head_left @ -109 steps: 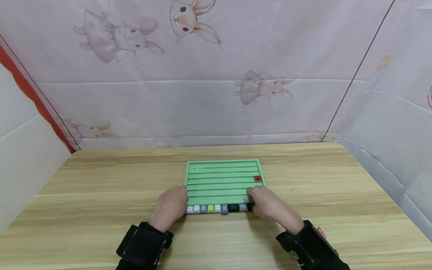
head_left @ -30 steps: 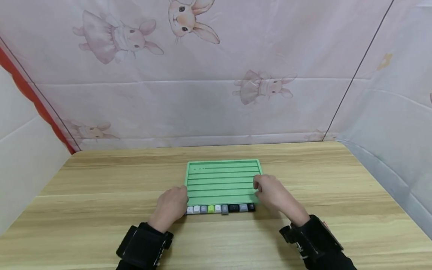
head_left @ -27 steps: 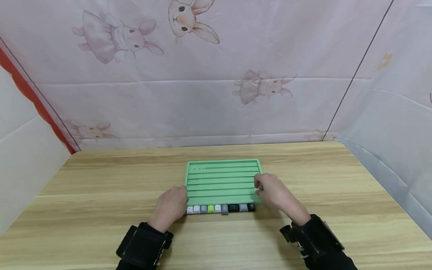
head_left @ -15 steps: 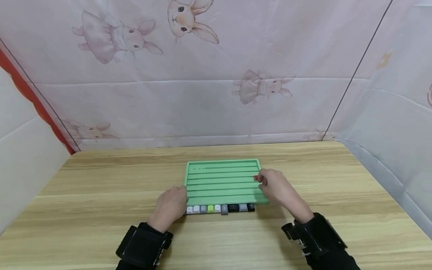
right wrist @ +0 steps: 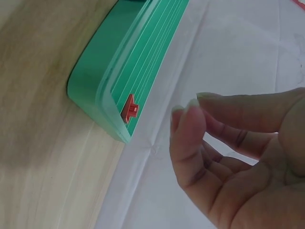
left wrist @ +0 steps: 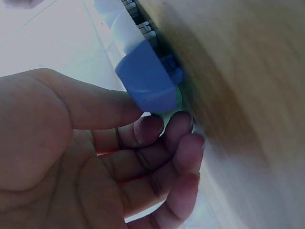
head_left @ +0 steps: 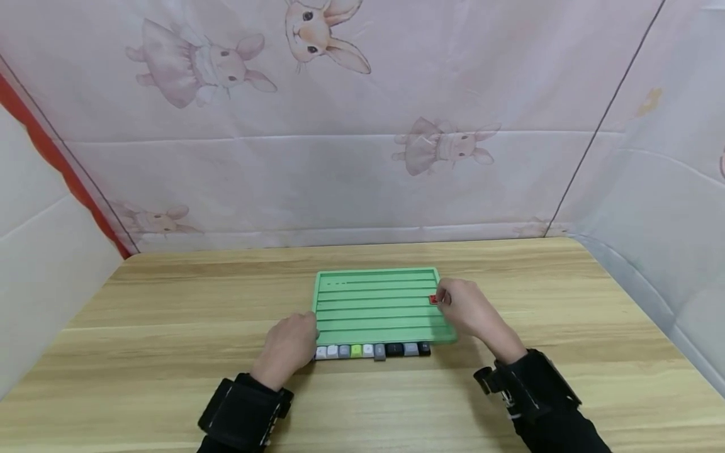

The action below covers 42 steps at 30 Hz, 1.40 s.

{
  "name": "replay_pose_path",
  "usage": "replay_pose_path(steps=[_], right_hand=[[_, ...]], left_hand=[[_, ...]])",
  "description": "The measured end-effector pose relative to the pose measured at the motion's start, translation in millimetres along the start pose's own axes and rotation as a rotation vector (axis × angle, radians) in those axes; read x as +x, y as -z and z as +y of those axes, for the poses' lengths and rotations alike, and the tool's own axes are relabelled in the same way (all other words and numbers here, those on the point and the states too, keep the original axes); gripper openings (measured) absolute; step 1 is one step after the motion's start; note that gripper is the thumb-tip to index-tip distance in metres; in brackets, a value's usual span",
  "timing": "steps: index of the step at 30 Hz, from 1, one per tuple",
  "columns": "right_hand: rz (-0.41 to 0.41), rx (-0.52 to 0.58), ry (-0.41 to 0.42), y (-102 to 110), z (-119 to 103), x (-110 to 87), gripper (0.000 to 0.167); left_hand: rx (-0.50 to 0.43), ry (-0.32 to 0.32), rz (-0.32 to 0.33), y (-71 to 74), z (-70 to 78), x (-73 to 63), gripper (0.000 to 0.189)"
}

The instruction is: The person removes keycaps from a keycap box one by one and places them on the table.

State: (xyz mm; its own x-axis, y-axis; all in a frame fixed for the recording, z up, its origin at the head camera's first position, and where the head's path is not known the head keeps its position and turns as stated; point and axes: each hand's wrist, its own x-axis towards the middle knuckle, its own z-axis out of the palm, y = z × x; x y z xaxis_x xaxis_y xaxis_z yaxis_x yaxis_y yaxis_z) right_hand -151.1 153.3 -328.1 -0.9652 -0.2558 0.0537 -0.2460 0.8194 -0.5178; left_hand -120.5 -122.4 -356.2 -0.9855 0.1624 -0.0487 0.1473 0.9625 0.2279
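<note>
A green stepped tray (head_left: 376,302) lies on the table, and a row of white, grey, lime and black keycaps (head_left: 379,352) runs along its front edge. My left hand (head_left: 287,346) is at the tray's left front corner. In the left wrist view its thumb touches a blue keycap (left wrist: 147,76) at the row's end, with the fingers curled close below. My right hand (head_left: 467,308) hovers over the tray's right side, beside a small red keycap (right wrist: 129,109). Its thumb and index fingertips meet, and nothing shows between them.
The wooden table (head_left: 198,302) extends on both sides of the tray. Behind it hangs a pale curtain (head_left: 340,176) printed with rabbits, and another pale cloth (head_left: 657,251) drops along the right side. Black wrist straps (head_left: 246,409) sit on both forearms.
My right hand has left the front right end of the keycap row, passed over the red keycap and moved slightly back and right, uncovering it again. My left hand stays at the corner.
</note>
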Motion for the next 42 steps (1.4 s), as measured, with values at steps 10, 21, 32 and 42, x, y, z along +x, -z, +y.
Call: replay_pose_path(steps=[10, 21, 32, 42], right_hand=[[-0.018, -0.009, 0.000, 1.8, 8.2, 10.5, 0.015], [-0.036, -0.023, -0.012, 4.8, 10.6, 19.2, 0.013], [-0.088, -0.003, -0.061, 5.6, 6.2, 31.5, 0.015], [-0.124, -0.026, -0.070, 0.6, 5.0, 40.4, 0.008]], left_hand=[[0.009, -0.003, 0.000, -1.3, 1.4, 1.4, 0.015], [0.008, 0.002, -0.003, -0.5, 1.7, 1.2, 0.015], [0.013, 0.003, 0.004, -0.4, 1.2, 0.4, 0.014], [0.016, 0.011, 0.002, -0.4, 1.1, 0.4, 0.015]])
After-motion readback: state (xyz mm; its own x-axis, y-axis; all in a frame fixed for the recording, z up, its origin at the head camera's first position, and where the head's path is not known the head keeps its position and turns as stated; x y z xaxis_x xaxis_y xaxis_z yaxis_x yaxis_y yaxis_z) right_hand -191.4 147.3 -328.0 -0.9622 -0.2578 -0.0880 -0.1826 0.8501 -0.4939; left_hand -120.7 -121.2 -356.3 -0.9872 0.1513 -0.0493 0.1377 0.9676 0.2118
